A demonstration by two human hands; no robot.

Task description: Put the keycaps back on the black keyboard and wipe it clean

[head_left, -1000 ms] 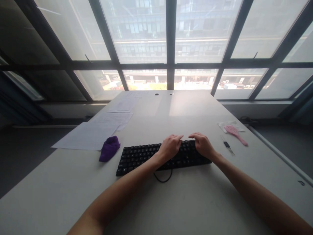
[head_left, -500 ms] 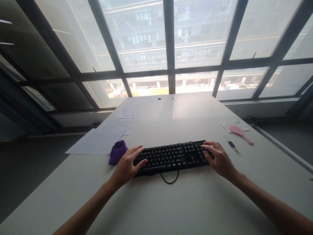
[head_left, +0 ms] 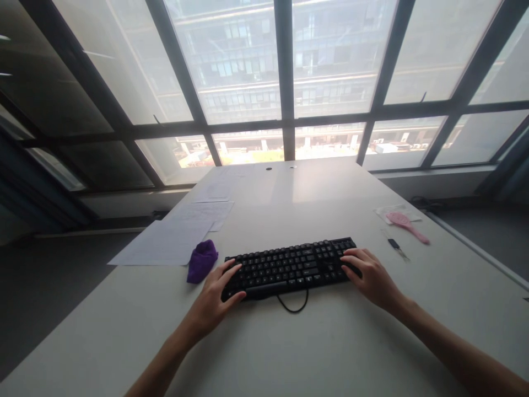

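Two bare hands at a black keyboard (head_left: 291,267), which lies flat on a white table (head_left: 330,347), keys upward. The left hand (head_left: 212,292) is at the keyboard's left end, its fingers loosely spread and its thumb well apart from them; the fingertips lie over the leftmost keys, with the thumb at the near edge. The right hand (head_left: 369,274) is at the opposite end, fingers slightly bent over the number keys, a gap separating them from the thumb. Neither hand is closed around anything; whether the fingertips press the keys cannot be told. A loop of black cable (head_left: 294,312) shows at the near edge of the keyboard. A purple cloth (head_left: 202,261) lies just beside the left hand; a pink hairbrush (head_left: 401,220) lies to the right, beyond the right hand
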